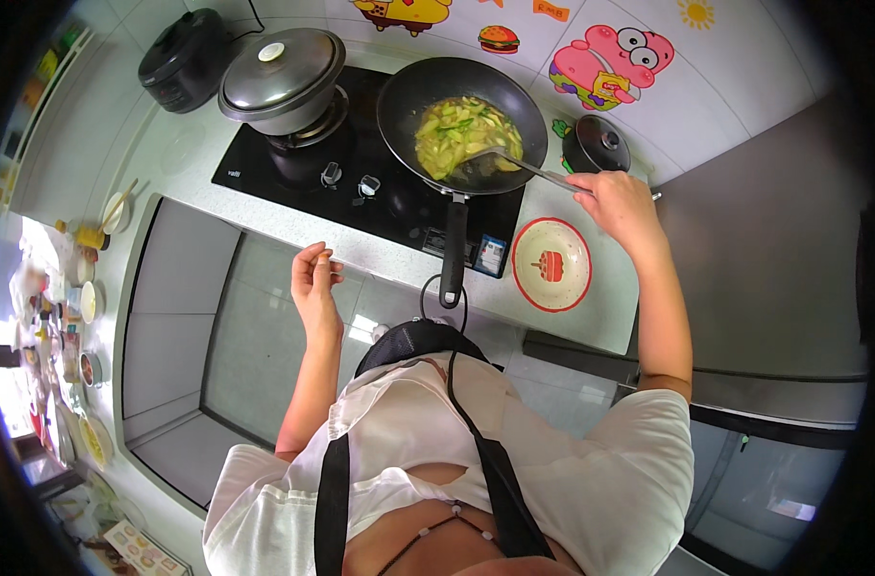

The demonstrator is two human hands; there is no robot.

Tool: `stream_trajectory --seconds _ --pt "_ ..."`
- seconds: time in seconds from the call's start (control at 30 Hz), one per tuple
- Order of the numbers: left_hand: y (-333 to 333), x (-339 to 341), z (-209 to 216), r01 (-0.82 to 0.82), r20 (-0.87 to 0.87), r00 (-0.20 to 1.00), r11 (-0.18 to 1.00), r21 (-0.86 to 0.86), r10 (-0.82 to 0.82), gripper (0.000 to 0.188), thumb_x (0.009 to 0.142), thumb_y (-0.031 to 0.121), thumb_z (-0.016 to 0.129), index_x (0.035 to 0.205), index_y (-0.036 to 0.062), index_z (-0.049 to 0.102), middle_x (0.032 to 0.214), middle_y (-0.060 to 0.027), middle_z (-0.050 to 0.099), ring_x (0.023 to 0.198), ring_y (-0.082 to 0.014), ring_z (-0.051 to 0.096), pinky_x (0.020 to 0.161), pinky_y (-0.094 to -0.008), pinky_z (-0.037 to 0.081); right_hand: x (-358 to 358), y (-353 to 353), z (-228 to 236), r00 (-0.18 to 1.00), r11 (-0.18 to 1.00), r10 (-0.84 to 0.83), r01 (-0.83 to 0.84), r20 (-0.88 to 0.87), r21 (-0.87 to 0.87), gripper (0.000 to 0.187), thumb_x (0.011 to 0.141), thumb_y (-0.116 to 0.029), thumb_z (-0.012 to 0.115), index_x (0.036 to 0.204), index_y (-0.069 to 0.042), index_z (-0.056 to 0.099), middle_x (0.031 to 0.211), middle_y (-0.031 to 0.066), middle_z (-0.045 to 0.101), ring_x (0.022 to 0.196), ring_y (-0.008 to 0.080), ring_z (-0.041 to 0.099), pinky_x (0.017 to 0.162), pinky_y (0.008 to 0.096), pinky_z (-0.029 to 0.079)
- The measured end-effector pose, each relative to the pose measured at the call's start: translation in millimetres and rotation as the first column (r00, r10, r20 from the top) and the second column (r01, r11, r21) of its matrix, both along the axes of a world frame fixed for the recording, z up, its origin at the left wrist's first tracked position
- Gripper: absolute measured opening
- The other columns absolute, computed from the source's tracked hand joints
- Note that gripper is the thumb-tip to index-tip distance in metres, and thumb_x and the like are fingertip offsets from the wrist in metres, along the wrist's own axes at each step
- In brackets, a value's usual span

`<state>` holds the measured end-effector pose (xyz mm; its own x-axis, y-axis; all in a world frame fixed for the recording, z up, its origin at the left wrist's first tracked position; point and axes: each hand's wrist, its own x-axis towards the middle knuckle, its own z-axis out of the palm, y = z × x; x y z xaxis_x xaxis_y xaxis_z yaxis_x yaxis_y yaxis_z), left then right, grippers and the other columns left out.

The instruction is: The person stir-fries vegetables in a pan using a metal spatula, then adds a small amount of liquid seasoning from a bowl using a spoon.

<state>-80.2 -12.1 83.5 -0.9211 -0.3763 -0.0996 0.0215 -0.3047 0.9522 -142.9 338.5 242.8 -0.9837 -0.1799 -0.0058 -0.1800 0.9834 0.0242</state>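
My right hand [618,208] is closed round the handle of a metal spatula [551,177]. The spatula's head rests among chopped green and yellow vegetables [456,134] in a dark frying pan [399,106]. The pan sits on the right burner of a black glass cooktop [293,187], its black handle [454,252] toward me. My left hand [316,293] hovers in front of the counter edge, left of the pan handle. Its fingers are loosely bent and slightly apart, with nothing visible in them. Below my right hand stands a white bowl with a red rim [579,259].
A lidded metal pot [284,82] occupies the left burner, with a black rice cooker [183,62] behind it. Right of the pan is a small dark lidded pot [596,146]. Bowls and bottles crowd the left counter [111,384]. A large grey appliance [773,250] borders the right side.
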Motion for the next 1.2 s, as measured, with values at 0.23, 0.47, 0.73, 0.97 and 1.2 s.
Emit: stream_trajectory --seconds 0.23,0.47,0.73,0.97,1.2 --pt "-7 6 -4 -0.053 0.026 0.998 0.998 0.021 0.053 0.016 0.085 0.01 0.05 0.1 0.0055 0.053 0.092 -0.0021 0.055 0.074 -0.0092 0.051 0.063 -0.0207 0.04 -11 3 47 0.997 0.992 -0.077 0.074 0.032 0.105 0.024 0.069 -0.014 0.065 0.093 -0.019 0.066 0.078 0.0067 0.064 0.074 0.0237 0.06 0.064 0.036 0.048" --pt "-7 8 -7 -0.047 0.028 0.999 0.999 0.008 0.047 0.017 0.085 0.01 0.05 0.1 0.0057 0.053 0.092 -0.0018 0.054 0.073 -0.0093 0.051 0.064 -0.0206 0.039 -38 19 16 0.996 0.979 0.031 -0.013 -0.082 0.205 0.024 0.069 -0.012 0.065 0.092 -0.018 0.066 0.08 0.0038 0.064 0.077 0.0219 0.06 0.067 0.0345 0.048" --pt "-8 8 -2 -0.066 0.044 0.997 0.998 0.0 0.066 0.017 0.085 0.011 0.05 0.1 0.0061 0.053 0.092 -0.0017 0.054 0.074 -0.0094 0.051 0.065 -0.0212 0.04 -39 14 42 0.993 0.993 -0.106 0.103 0.053 0.064 0.023 0.069 -0.012 0.065 0.091 -0.016 0.066 0.078 0.0046 0.065 0.073 0.0207 0.061 0.066 0.0333 0.047" --pt "-8 10 -5 -0.079 0.039 0.996 0.997 0.017 0.079 0.017 0.085 0.011 0.05 0.1 0.0067 0.054 0.092 -0.0016 0.055 0.074 -0.0094 0.051 0.065 -0.0211 0.04 -40 -3 54 0.978 0.995 -0.075 0.061 0.194 0.077 0.019 0.07 -0.015 0.064 0.088 -0.013 0.067 0.076 0.0049 0.065 0.071 0.0209 0.06 0.065 0.0322 0.046" --pt "-10 10 -4 -0.091 0.032 0.995 0.996 0.014 0.09 0.016 0.084 0.01 0.05 0.1 0.0068 0.054 0.091 -0.0019 0.055 0.074 -0.0089 0.051 0.065 -0.0203 0.04 -47 -9 57 0.956 0.994 -0.008 0.041 0.294 -0.106 0.017 0.074 -0.02 0.06 0.087 -0.012 0.067 0.066 0.0056 0.063 0.057 0.0188 0.059 0.059 0.0322 0.046"
